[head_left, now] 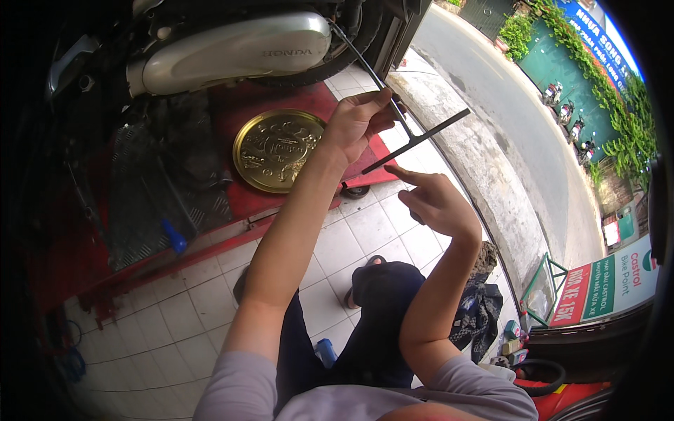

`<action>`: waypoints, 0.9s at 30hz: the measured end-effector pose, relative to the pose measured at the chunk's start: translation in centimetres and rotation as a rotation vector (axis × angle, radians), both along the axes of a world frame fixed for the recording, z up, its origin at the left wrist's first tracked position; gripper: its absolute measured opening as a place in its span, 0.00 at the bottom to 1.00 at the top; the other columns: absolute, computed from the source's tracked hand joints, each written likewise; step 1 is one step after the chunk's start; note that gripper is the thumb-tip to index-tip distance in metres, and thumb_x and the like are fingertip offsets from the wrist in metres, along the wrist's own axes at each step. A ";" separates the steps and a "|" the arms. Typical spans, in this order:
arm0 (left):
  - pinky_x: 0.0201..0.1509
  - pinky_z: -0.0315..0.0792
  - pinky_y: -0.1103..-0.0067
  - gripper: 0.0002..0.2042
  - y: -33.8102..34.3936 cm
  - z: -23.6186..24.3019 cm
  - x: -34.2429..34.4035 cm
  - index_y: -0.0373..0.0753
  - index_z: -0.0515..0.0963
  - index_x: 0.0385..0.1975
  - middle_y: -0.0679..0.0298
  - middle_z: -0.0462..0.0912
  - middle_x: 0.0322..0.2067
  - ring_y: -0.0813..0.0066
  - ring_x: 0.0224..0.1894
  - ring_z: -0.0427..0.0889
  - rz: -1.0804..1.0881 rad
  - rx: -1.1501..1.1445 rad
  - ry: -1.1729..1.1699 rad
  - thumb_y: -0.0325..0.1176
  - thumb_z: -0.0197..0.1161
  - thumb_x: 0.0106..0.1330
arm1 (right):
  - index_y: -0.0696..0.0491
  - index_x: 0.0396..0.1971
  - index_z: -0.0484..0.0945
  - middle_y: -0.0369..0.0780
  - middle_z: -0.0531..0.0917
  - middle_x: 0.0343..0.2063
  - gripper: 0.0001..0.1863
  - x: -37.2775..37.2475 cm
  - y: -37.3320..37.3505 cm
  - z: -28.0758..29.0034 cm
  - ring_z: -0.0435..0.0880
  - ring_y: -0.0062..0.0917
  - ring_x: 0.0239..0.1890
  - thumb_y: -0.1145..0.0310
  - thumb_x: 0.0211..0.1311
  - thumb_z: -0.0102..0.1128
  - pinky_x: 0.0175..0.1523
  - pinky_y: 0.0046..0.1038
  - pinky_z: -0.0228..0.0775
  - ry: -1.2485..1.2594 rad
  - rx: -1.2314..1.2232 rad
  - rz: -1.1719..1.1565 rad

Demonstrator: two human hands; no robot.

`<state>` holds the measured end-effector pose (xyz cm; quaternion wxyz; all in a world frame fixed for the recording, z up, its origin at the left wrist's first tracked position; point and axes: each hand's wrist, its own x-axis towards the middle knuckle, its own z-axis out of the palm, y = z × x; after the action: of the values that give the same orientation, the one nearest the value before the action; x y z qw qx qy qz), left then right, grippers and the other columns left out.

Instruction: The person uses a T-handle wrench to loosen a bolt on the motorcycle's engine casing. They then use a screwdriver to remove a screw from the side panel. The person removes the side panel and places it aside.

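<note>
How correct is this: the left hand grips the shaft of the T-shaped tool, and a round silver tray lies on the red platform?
One thing is wrong: the round tray is gold, not silver, as the head view shows. It lies on the red platform, and the left hand grips the shaft of the T-shaped tool.

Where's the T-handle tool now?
In the head view's upper middle, the T-handle tool is in the left hand, its crossbar near the right hand.
</note>
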<state>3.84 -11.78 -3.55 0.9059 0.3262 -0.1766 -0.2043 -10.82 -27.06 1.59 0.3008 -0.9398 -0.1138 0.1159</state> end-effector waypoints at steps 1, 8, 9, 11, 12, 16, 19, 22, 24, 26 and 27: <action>0.40 0.79 0.80 0.07 -0.1 0.1 -0.2 0.39 0.81 0.37 0.60 0.86 0.35 0.75 0.37 0.85 0.006 0.019 0.025 0.35 0.62 0.68 | 0.54 0.70 0.57 0.34 0.71 0.13 0.33 -0.2 0.5 -0.3 0.68 0.18 0.17 0.72 0.65 0.54 0.27 0.24 0.64 -0.042 0.172 0.067; 0.41 0.79 0.80 0.07 -0.3 0.2 -0.3 0.39 0.81 0.36 0.62 0.86 0.35 0.75 0.37 0.85 0.044 0.022 0.018 0.36 0.63 0.68 | 0.56 0.72 0.50 0.29 0.67 0.14 0.36 0.4 0.5 -1.1 0.61 0.12 0.17 0.71 0.67 0.53 0.23 0.19 0.53 -0.303 0.673 -0.322; 0.42 0.79 0.80 0.07 -0.3 0.3 -0.4 0.39 0.81 0.36 0.62 0.86 0.35 0.75 0.38 0.85 0.048 0.009 0.023 0.36 0.63 0.68 | 0.58 0.70 0.57 0.30 0.67 0.13 0.33 0.4 0.0 -1.0 0.62 0.13 0.17 0.70 0.66 0.54 0.23 0.21 0.56 -0.241 0.483 -0.288; 0.42 0.80 0.80 0.07 -0.4 0.5 -0.4 0.39 0.81 0.36 0.61 0.86 0.35 0.75 0.38 0.85 0.052 0.000 0.027 0.35 0.63 0.68 | 0.60 0.68 0.61 0.33 0.68 0.12 0.32 0.0 -0.6 -0.9 0.65 0.15 0.17 0.69 0.66 0.57 0.25 0.23 0.60 -0.074 0.270 -0.086; 0.43 0.80 0.80 0.07 -0.5 0.4 -0.3 0.38 0.81 0.36 0.61 0.86 0.35 0.75 0.39 0.85 0.053 0.005 0.027 0.35 0.63 0.68 | 0.60 0.67 0.61 0.34 0.68 0.13 0.32 -0.1 -0.2 -0.9 0.66 0.16 0.17 0.68 0.66 0.58 0.26 0.24 0.61 -0.023 0.286 0.041; 0.44 0.81 0.80 0.07 -0.8 0.3 -0.2 0.37 0.81 0.37 0.59 0.86 0.36 0.72 0.39 0.86 0.066 -0.027 0.057 0.34 0.62 0.68 | 0.56 0.73 0.45 0.30 0.67 0.14 0.41 -0.7 1.4 0.0 0.63 0.14 0.17 0.68 0.67 0.57 0.25 0.20 0.56 -0.151 0.676 -0.008; 0.46 0.81 0.79 0.08 -0.9 0.6 -0.2 0.35 0.80 0.38 0.58 0.86 0.36 0.70 0.40 0.86 0.057 -0.030 0.034 0.33 0.62 0.69 | 0.56 0.73 0.48 0.28 0.64 0.14 0.37 -0.1 0.1 -0.3 0.60 0.12 0.17 0.67 0.70 0.54 0.23 0.19 0.52 -0.166 0.745 -0.227; 0.47 0.81 0.79 0.08 -0.7 0.6 0.0 0.34 0.80 0.38 0.57 0.86 0.36 0.69 0.40 0.86 0.094 0.009 0.027 0.32 0.61 0.69 | 0.59 0.70 0.55 0.29 0.65 0.14 0.33 0.1 -0.1 -1.3 0.63 0.14 0.18 0.65 0.70 0.55 0.25 0.21 0.57 0.034 0.422 -0.144; 0.47 0.81 0.78 0.08 -0.9 0.7 0.0 0.34 0.80 0.39 0.57 0.86 0.36 0.69 0.40 0.86 0.087 0.006 0.029 0.32 0.61 0.69 | 0.57 0.71 0.53 0.30 0.66 0.16 0.34 -0.3 0.4 -1.3 0.61 0.15 0.19 0.64 0.71 0.54 0.25 0.21 0.55 0.072 0.555 0.040; 0.47 0.81 0.78 0.07 -1.1 0.7 -0.1 0.34 0.80 0.39 0.56 0.86 0.37 0.69 0.41 0.86 0.092 -0.015 0.033 0.31 0.60 0.69 | 0.55 0.73 0.50 0.32 0.69 0.19 0.36 -0.6 0.7 -0.5 0.64 0.16 0.21 0.66 0.70 0.56 0.27 0.21 0.57 0.072 0.713 0.107; 0.47 0.81 0.78 0.07 -1.3 0.8 -0.2 0.34 0.80 0.39 0.56 0.86 0.37 0.69 0.41 0.86 0.099 -0.032 0.035 0.31 0.60 0.69 | 0.53 0.73 0.47 0.30 0.68 0.18 0.38 -0.8 1.4 0.1 0.63 0.15 0.21 0.67 0.70 0.56 0.26 0.20 0.55 -0.038 0.773 0.063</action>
<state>3.66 -13.11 -2.80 0.9231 0.3162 -0.1475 -0.1618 -11.61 -25.65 1.64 0.6270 -0.7550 -0.1834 0.0559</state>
